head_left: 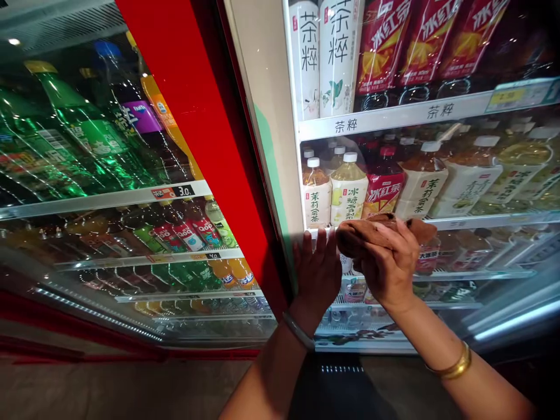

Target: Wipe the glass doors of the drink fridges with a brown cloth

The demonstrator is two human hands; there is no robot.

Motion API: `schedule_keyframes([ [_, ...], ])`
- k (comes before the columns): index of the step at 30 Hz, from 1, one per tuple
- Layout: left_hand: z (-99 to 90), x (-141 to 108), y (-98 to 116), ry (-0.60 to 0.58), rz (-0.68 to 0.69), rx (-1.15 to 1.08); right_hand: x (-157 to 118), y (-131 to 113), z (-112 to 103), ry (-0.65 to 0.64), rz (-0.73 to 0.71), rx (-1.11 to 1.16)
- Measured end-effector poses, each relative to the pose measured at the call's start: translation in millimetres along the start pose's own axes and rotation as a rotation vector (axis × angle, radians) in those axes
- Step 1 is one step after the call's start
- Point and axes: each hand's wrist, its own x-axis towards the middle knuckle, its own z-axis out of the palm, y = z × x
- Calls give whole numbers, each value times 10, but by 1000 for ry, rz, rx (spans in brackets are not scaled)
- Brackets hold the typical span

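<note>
A brown cloth (pixel 371 236) is bunched in my right hand (pixel 396 262), whose fingers wrap round it in front of the glass of the right-hand drinks fridge. To its left, my left hand (pixel 318 271) rests with its fingers up and slightly spread at the edge of the fridge door frame (pixel 273 146), holding nothing. Behind the glass, just above the hands, stand white-capped tea bottles (pixel 349 186) and a red-labelled bottle (pixel 384 181). A grey bangle is on the left wrist, a gold one on the right.
A second fridge with a red frame (pixel 192 111) stands at the left, its shelves holding green bottles (pixel 87 128) and other drinks. Tall cartons (pixel 339 58) fill the upper right shelf (pixel 385 121). Dark floor (pixel 131 388) shows below.
</note>
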Motion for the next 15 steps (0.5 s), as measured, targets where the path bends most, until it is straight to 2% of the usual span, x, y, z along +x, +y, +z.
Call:
schedule_keyframes([
  [4,73,-53,11,-17,-47,0,65,-40,92,-9,-78,75],
  [7,192,-207,55,-22,-84,42,-146,-37,69,-74,-75,139],
  [9,270,-309,101,-19,-63,79,-336,43,13,-138,-71,133],
  [12,359,-338,154,-32,-20,136,-465,197,-26,-133,-31,166],
  [15,403,-224,123,79,-21,157,-364,202,43,-96,-34,134],
])
